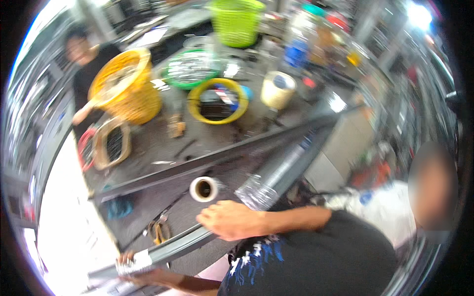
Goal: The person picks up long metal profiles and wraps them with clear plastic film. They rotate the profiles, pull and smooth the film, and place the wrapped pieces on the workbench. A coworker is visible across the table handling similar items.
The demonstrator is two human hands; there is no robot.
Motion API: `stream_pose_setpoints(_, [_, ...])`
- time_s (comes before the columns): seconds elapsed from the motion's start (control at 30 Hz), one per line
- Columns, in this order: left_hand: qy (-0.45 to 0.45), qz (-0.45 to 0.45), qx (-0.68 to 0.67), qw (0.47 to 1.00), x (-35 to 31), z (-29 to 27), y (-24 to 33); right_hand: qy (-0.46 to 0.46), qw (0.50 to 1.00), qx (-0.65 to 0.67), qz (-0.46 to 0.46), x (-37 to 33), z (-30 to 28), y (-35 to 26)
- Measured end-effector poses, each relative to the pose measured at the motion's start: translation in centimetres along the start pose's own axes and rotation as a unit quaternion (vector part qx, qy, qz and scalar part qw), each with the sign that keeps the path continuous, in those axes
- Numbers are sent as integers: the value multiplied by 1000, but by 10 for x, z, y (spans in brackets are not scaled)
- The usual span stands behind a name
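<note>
A long grey profile strip (pixel 180 246) runs from the lower left toward my body. My left hand (pixel 140 274) grips its far-left stretch, fingers curled over the top, with a whitish shiny patch (pixel 137 262) at the grip; whether that is film or a label I cannot make out. Closed over the strip's other part is my right hand (pixel 229 219), knuckles up. Just beyond that hand a roll of pale tape (pixel 204 189) stands with its dark core showing. A clear-wrapped bundle of long pieces (pixel 276 177) lies beside my right forearm. The picture is motion-blurred.
On the bench (pixel 163 143) sit a yellow bowl (pixel 195 116), a green basin (pixel 173 81), a cream roll (pixel 277 93) and a tan tub (pixel 126 148). A person (pixel 96 54) is beside a yellow basket (pixel 143 101). A dark bar (pixel 197 163) crosses the bench. Another person (pixel 390 207) is at right.
</note>
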State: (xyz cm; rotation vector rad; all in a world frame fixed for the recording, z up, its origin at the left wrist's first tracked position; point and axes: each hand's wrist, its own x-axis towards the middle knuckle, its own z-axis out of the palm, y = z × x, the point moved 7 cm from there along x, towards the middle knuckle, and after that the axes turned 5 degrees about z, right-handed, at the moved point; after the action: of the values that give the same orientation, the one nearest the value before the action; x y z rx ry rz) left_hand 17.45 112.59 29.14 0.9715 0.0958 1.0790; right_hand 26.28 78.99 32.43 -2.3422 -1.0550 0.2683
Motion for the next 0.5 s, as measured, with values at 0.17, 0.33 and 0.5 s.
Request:
stream_pose_setpoints(0.17, [24,-92,-339,936,-2,12,-26,-240,958,105,121,-20,2,19])
stream_pose_setpoints(0.33, [110,-165,-224,954,-18,40,-53,-226,958,113,138,-30,-9,22])
stream_pose_setpoints(0.5, [139,-256,-125,948,-58,85,-69,-126,975,114,141,-22,-3,6])
